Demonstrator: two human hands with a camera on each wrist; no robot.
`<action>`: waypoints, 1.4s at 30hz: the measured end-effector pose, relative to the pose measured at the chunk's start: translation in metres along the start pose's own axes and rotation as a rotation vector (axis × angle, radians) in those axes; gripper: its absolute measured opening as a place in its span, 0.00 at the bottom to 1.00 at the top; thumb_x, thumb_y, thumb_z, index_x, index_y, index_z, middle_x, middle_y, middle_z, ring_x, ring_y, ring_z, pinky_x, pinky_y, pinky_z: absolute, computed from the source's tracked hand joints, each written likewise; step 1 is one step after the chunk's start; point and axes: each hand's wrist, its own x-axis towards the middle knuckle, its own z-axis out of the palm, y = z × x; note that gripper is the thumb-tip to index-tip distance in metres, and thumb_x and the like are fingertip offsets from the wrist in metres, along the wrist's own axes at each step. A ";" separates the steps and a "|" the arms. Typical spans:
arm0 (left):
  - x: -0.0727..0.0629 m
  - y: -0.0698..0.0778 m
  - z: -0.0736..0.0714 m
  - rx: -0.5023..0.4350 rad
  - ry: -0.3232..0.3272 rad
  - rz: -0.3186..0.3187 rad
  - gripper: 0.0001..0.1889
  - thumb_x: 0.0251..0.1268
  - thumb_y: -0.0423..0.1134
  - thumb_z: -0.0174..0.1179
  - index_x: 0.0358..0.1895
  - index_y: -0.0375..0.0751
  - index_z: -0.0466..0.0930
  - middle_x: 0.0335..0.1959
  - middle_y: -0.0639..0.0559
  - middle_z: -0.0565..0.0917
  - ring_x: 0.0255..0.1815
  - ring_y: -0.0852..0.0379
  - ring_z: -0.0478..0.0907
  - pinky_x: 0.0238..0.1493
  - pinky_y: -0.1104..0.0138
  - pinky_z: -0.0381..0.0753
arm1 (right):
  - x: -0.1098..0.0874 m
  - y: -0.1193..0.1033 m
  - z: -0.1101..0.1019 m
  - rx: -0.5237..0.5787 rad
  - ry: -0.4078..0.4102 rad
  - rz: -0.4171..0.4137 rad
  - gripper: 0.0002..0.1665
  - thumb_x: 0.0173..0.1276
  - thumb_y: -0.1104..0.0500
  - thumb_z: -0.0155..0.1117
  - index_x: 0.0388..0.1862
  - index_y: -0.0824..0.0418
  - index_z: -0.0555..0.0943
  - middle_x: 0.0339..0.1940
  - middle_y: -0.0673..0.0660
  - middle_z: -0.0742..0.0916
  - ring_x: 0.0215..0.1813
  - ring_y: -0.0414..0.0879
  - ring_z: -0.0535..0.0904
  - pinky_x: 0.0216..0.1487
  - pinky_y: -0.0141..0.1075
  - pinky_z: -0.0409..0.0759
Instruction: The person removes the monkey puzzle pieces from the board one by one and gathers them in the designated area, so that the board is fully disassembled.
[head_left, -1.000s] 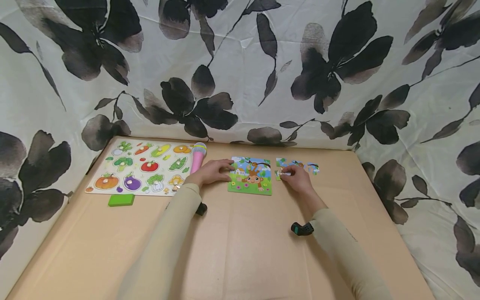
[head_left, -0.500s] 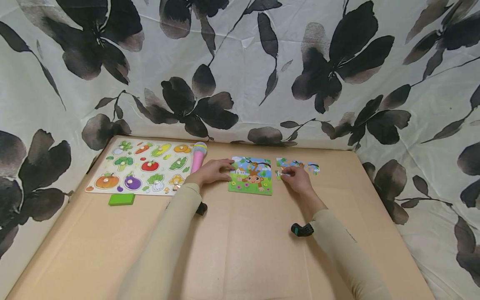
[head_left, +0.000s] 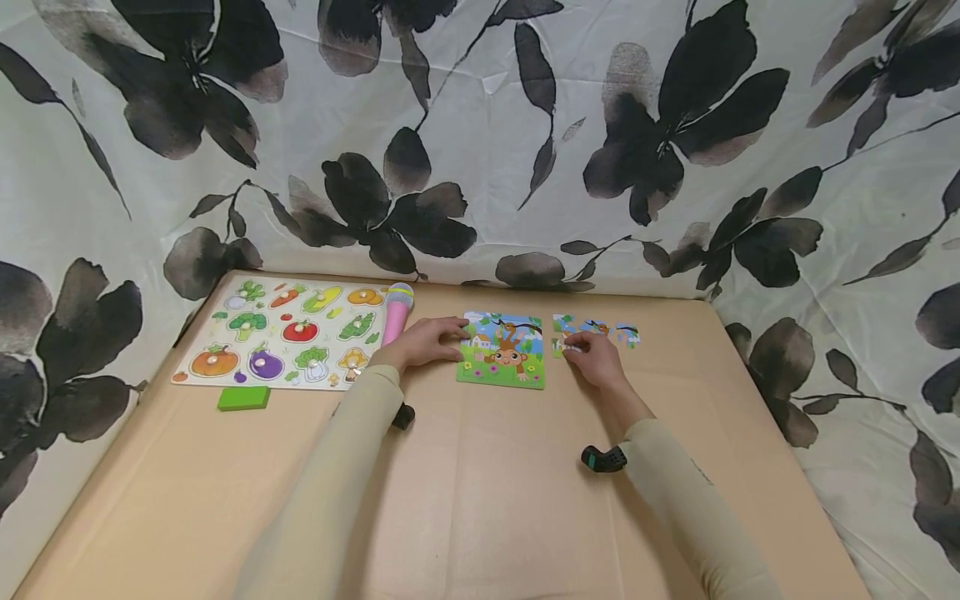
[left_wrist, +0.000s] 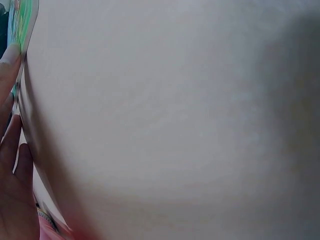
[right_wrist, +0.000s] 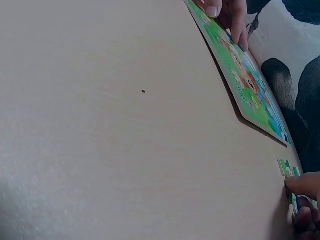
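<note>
A square puzzle board (head_left: 501,354) with a monkey picture lies on the table between both hands. My left hand (head_left: 427,343) rests at its left edge, the fingers fairly straight and the thumb on the board's surface, as the right wrist view shows. To the right of the board, my right hand (head_left: 597,360) pinches a small puzzle piece (right_wrist: 294,202) between thumb and fingers; most of that piece is hidden. Several loose puzzle pieces (head_left: 627,335) with blue sky and branch prints lie just beyond the right hand.
Left of the hands lies a white vegetable puzzle board (head_left: 217,321). A pink toy microphone (head_left: 394,318) stands against its right side. A green block (head_left: 243,398) sits by its front edge. A floral cloth (head_left: 495,150) hangs behind the table (head_left: 495,483).
The pale edge of the piece at the right fingertips shows less than a second ago, and the right hand has barely shifted. The left hand and the board stay in place.
</note>
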 end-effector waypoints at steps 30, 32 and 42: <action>-0.001 0.002 0.000 -0.034 -0.010 -0.030 0.25 0.61 0.41 0.68 0.61 0.37 0.79 0.72 0.45 0.67 0.75 0.47 0.58 0.75 0.55 0.55 | 0.001 -0.055 0.016 0.244 -0.118 0.021 0.20 0.75 0.55 0.56 0.61 0.62 0.78 0.58 0.60 0.79 0.58 0.55 0.76 0.52 0.46 0.80; -0.001 0.002 0.000 -0.034 -0.010 -0.030 0.25 0.61 0.41 0.68 0.61 0.37 0.79 0.72 0.45 0.67 0.75 0.47 0.58 0.75 0.55 0.55 | 0.001 -0.062 0.019 0.255 -0.147 0.015 0.22 0.75 0.54 0.56 0.63 0.62 0.77 0.59 0.60 0.79 0.60 0.55 0.76 0.54 0.46 0.78; -0.001 0.001 0.000 -0.029 -0.008 -0.024 0.24 0.61 0.41 0.68 0.60 0.38 0.79 0.72 0.45 0.68 0.75 0.47 0.58 0.75 0.55 0.55 | 0.009 -0.066 0.037 0.323 -0.172 0.004 0.21 0.74 0.55 0.57 0.61 0.65 0.77 0.54 0.61 0.82 0.56 0.55 0.76 0.58 0.47 0.75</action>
